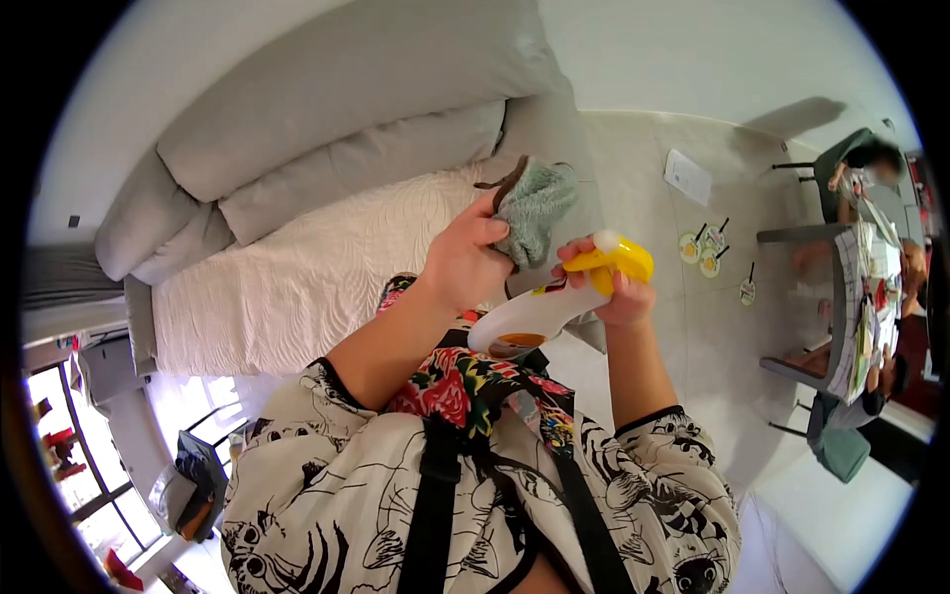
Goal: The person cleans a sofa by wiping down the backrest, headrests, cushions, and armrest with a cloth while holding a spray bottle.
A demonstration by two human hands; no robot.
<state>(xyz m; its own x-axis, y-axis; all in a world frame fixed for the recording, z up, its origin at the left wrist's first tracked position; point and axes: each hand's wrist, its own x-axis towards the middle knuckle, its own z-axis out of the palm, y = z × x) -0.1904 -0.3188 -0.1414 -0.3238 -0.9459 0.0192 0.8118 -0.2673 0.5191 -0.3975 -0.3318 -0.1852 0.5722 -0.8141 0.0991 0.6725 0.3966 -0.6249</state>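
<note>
A grey-green cloth with a dark edge is gripped in my left hand, in front of my chest. Just right of it, my right hand is wrapped round the yellow head of a white spray bottle. The bottle lies tilted, its base toward the lower left and its yellow top at the upper right. Some brown liquid or a brown label patch shows near the base. Cloth and yellow top are close together but apart.
A grey sofa with a cream quilted cover stands ahead and left. On the tiled floor lie a white sheet and several round egg-patterned pieces. People sit at a cluttered table at right.
</note>
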